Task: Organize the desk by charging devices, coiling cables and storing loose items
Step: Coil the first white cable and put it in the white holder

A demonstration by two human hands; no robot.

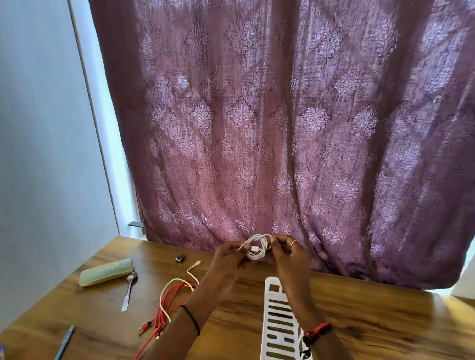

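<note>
A white cable [257, 247], wound into a small coil, is held up above the far side of the wooden desk [374, 330]. My left hand [227, 261] pinches the coil's left side and my right hand [287, 252] grips its right side. Below my left forearm, a tangle of red cables [168, 310] lies on the desk with another loose white cable [193, 271] running through it. A white slotted plastic basket [277, 334] stands under my right forearm.
A pale green case [105, 272], a metal spoon [129, 290] and a small dark object [180, 258] lie on the desk's left part. A blue pen [64, 343] and a purple-tipped pen [0, 352] sit near the front left edge. A purple patterned curtain [287, 127] hangs behind the desk.
</note>
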